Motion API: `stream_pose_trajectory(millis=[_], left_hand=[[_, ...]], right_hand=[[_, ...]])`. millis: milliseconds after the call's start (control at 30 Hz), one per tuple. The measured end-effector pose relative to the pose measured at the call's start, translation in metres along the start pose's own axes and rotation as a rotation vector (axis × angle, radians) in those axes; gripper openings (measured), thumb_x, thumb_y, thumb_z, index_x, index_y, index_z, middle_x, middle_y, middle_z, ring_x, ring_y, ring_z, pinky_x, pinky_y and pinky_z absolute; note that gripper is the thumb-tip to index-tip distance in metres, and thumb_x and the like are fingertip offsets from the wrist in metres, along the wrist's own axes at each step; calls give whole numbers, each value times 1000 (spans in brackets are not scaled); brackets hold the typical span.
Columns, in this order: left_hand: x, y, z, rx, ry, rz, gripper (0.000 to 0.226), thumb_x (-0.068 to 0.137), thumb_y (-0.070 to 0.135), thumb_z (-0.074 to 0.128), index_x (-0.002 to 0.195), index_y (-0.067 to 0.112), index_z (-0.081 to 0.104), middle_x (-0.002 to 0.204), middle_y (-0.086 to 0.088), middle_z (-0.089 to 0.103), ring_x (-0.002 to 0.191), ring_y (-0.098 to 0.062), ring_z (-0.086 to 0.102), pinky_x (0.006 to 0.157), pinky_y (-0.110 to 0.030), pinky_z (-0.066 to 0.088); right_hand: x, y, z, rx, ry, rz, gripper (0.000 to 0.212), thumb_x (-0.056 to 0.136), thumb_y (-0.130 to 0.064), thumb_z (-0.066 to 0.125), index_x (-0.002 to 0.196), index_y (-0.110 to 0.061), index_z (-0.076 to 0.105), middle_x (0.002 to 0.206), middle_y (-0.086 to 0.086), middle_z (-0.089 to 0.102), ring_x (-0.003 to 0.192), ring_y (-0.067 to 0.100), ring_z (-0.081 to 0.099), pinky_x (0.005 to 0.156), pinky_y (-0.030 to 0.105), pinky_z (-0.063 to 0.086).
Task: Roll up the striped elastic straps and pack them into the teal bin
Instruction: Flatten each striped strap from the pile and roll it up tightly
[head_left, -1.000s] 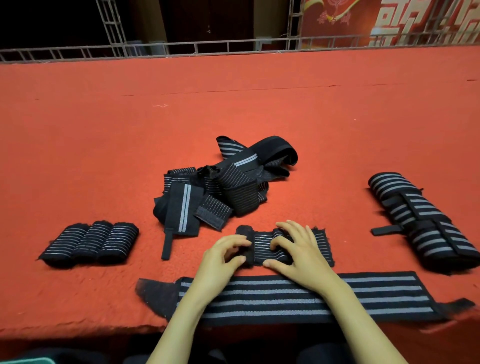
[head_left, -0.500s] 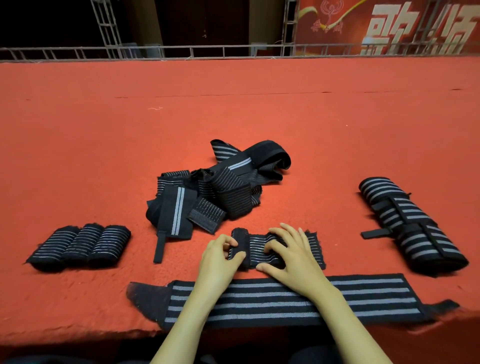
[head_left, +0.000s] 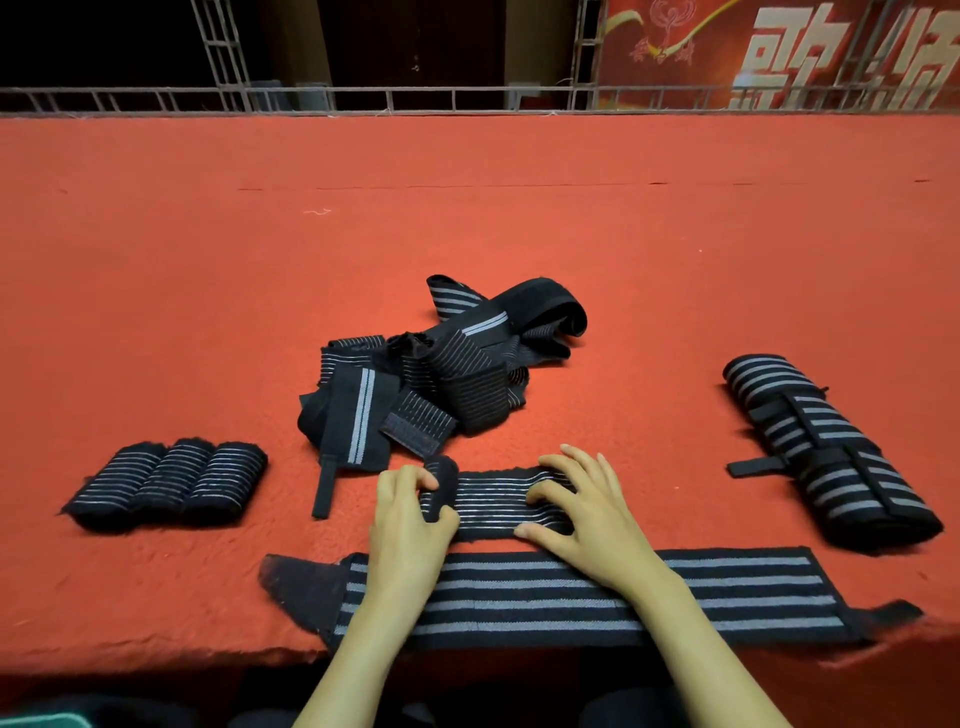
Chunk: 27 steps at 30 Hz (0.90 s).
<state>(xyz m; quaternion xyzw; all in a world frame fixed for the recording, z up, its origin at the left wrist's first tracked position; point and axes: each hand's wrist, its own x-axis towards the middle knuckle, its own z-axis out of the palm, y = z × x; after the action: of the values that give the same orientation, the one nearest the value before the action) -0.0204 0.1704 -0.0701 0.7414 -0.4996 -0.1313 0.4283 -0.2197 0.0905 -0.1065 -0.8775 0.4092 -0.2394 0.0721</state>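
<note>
A narrow black strap with thin grey stripes (head_left: 493, 501) lies flat on the red carpeted surface (head_left: 519, 234) in front of me. Its left end is turned into a small roll (head_left: 441, 480). My left hand (head_left: 410, 519) pinches that roll between thumb and curled fingers. My right hand (head_left: 587, 509) presses its spread fingertips on the strap's right part, thumb at the near edge. A teal edge (head_left: 36, 719), perhaps the bin, shows at the bottom left corner, mostly out of frame.
Three finished small rolls (head_left: 166, 483) sit side by side at the left. A loose pile of straps (head_left: 441, 374) lies just beyond my hands. A wide striped strap (head_left: 571, 592) lies flat along the near edge under my wrists. Large rolled wide straps (head_left: 826, 452) lie at the right.
My left hand has turned the rolled end a little further to the right, so the flat stretch is shorter. My right hand stays pressed on the strap.
</note>
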Motion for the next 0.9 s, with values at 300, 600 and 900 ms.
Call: stream_pose_trajectory(millis=[300, 600, 900], left_hand=[[-3, 10, 18, -76, -179, 249, 10, 86, 26, 67, 88, 20, 74, 93, 20, 61, 95, 3, 53, 88, -4, 32], [7, 4, 3, -334, -271, -43, 18, 81, 6, 70, 94, 19, 69, 105, 5, 62, 91, 1, 61, 77, -6, 45], [12, 6, 8, -268, -305, -139, 33, 73, 7, 78, 91, 27, 59, 110, -2, 57, 92, -9, 58, 77, -15, 44]], right_hand=[[-1, 1, 3, 44, 49, 19, 36, 84, -63, 47, 99, -33, 60, 134, -9, 48, 140, 14, 25, 117, 48, 13], [1, 2, 2, -56, 210, 228, 40, 89, -49, 43, 110, -20, 59, 106, -5, 59, 104, 17, 52, 96, 39, 40], [1, -2, -3, -99, 219, 524, 47, 88, -47, 59, 121, -15, 55, 103, -1, 62, 102, 22, 53, 96, 40, 36]])
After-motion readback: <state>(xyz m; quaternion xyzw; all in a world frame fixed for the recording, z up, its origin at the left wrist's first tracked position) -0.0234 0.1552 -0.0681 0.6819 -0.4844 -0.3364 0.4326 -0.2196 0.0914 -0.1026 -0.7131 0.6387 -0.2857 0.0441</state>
